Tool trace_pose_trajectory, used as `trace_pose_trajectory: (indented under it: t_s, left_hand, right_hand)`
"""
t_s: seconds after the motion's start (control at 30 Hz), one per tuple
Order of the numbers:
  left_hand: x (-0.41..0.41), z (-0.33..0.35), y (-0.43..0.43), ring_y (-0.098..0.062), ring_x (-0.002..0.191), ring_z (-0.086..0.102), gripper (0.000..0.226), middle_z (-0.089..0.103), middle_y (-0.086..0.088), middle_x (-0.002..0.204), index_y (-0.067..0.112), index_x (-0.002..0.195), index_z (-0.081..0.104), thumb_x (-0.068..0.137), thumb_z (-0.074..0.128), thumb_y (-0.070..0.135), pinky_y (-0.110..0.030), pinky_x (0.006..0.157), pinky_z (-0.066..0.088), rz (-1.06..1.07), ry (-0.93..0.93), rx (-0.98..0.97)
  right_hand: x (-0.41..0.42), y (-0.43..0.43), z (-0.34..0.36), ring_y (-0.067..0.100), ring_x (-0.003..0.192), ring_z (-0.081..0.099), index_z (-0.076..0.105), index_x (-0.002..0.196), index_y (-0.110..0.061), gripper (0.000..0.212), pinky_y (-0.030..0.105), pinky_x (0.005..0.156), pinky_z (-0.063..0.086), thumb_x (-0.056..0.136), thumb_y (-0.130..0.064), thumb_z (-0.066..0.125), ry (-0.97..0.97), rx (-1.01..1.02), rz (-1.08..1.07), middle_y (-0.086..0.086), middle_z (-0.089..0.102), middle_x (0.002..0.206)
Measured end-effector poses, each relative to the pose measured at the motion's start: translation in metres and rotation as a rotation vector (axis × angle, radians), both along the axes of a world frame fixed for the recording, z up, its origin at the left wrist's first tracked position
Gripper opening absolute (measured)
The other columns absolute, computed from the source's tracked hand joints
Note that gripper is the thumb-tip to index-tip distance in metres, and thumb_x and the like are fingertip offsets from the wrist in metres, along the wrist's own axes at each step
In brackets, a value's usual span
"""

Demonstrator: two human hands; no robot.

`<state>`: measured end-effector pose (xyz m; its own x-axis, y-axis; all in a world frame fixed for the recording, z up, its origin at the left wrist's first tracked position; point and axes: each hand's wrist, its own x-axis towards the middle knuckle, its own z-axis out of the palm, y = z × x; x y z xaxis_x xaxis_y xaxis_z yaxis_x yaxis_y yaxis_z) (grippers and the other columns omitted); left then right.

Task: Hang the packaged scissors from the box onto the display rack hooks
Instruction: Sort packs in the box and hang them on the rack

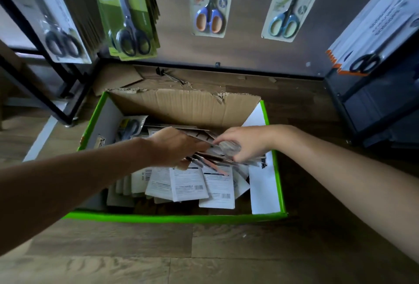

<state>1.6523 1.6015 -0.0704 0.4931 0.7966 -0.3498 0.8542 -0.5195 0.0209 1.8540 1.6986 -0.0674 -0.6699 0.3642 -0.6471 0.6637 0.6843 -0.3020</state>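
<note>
Gripping from both sides, I have the left hand curled round a fanned bundle of packaged scissors, fingers over the top and thumb underneath. The right hand meets it from three o'clock, its fingertips pinching the clear blister at the bundle's upper edge. Both hands are low inside the box, roughly at its middle, and the bundle is tilted, lifted a little above the rest.

At six o'clock from the hands, more loose packs lie overlapping in the box with their white backs and barcodes up. At ten o'clock, against the box's left wall, one face-up pack shows dark handles. The torn brown flap stands up at twelve o'clock, along the far side. The box has a green rim and sits on the wooden floor.

Further out at twelve o'clock the display rack carries hung packs: a purple-handled pair near the centre and a blue-handled pair at one o'clock. A thick row on green cards hangs at eleven o'clock, with a white-carded row beside it at ten. An orange-edged stack hangs at two o'clock. A loose hook lies on the floor between box and rack, among cardboard scraps.
</note>
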Motion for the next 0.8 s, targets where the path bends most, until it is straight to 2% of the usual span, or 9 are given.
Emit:
trace_pose_trajectory:
  t_s: [0.07,0.13,0.23,0.3,0.47,0.57,0.7,0.77,0.8]
  left_hand:
    - [-0.011,0.009,0.003,-0.007,0.079,0.049,0.045,0.062,0.007,0.106,0.030,0.131,0.041,0.091,0.061,0.032,-0.024,0.066,0.042,0.073,-0.025,0.003]
    - [-0.020,0.023,0.009,-0.012,0.081,0.055,0.040,0.064,0.006,0.101,0.030,0.123,0.045,0.088,0.064,0.036,-0.028,0.067,0.045,0.167,-0.057,-0.007]
    - [-0.035,0.038,0.017,-0.012,0.067,0.053,0.018,0.056,0.012,0.075,0.029,0.093,0.050,0.087,0.067,0.032,-0.022,0.057,0.042,0.299,-0.201,0.003]
    - [-0.046,0.044,0.023,-0.014,0.066,0.056,0.021,0.058,0.010,0.073,0.026,0.092,0.052,0.084,0.070,0.032,-0.019,0.054,0.042,0.361,-0.307,0.065]
    - [-0.068,0.062,0.034,-0.005,0.058,0.053,0.021,0.062,0.009,0.069,0.026,0.090,0.057,0.079,0.075,0.022,-0.013,0.054,0.042,0.467,-0.694,0.177]
    - [-0.071,0.073,0.037,-0.008,0.070,0.058,0.016,0.069,-0.008,0.082,0.011,0.091,0.062,0.082,0.073,0.019,-0.025,0.067,0.050,0.447,-0.947,0.097]
    - [-0.069,0.070,0.029,-0.013,0.081,0.057,0.025,0.062,-0.013,0.089,-0.009,0.103,0.054,0.085,0.068,0.001,-0.029,0.076,0.051,0.489,-1.224,-0.024]
    - [-0.068,0.066,0.028,-0.014,0.080,0.056,0.028,0.060,-0.011,0.088,-0.011,0.103,0.053,0.084,0.068,0.003,-0.027,0.075,0.049,0.512,-1.306,-0.046]
    - [-0.065,0.064,0.027,-0.012,0.080,0.057,0.027,0.061,-0.008,0.087,-0.010,0.103,0.054,0.084,0.070,0.002,-0.023,0.074,0.049,0.526,-1.325,-0.046]
  right_hand:
    - [-0.002,-0.003,0.005,0.014,0.133,0.039,0.022,0.152,-0.033,0.084,0.037,0.108,0.039,0.083,-0.023,0.069,0.024,-0.088,0.026,-0.007,0.035,0.150]
    - [-0.003,-0.007,0.007,0.004,0.125,0.045,0.027,0.149,-0.032,0.087,0.025,0.104,0.040,0.079,-0.032,0.078,0.158,-0.135,-0.060,-0.014,0.045,0.142]
    - [-0.014,-0.009,0.012,-0.011,0.100,0.056,0.052,0.132,-0.025,0.063,0.010,0.084,0.042,0.076,-0.034,0.082,0.494,-0.088,-0.326,-0.016,0.062,0.117]
    - [-0.024,-0.004,0.018,-0.015,0.090,0.060,0.058,0.122,-0.021,0.051,0.006,0.080,0.043,0.077,-0.024,0.082,0.679,-0.124,-0.461,-0.014,0.066,0.108]
    - [-0.042,0.010,0.037,0.007,0.097,0.065,0.055,0.104,-0.024,0.040,0.025,0.093,0.051,0.076,-0.008,0.079,1.091,-0.202,-0.744,-0.004,0.067,0.105]
    - [-0.053,0.009,0.046,0.005,0.092,0.066,0.050,0.108,-0.018,0.041,0.023,0.087,0.052,0.078,-0.007,0.076,1.328,-0.256,-0.901,-0.001,0.066,0.105]
    - [-0.060,0.002,0.036,0.009,0.106,0.059,0.035,0.130,-0.008,0.080,0.025,0.095,0.049,0.069,-0.017,0.085,1.395,-0.318,-0.897,0.007,0.057,0.120]
    - [-0.060,0.003,0.031,0.006,0.113,0.056,0.027,0.133,-0.013,0.099,0.022,0.099,0.046,0.060,-0.033,0.091,1.335,-0.249,-0.822,0.009,0.050,0.129]
    - [-0.060,0.004,0.030,0.001,0.111,0.056,0.023,0.133,-0.017,0.100,0.019,0.096,0.046,0.061,-0.029,0.091,1.303,-0.223,-0.786,0.007,0.049,0.129]
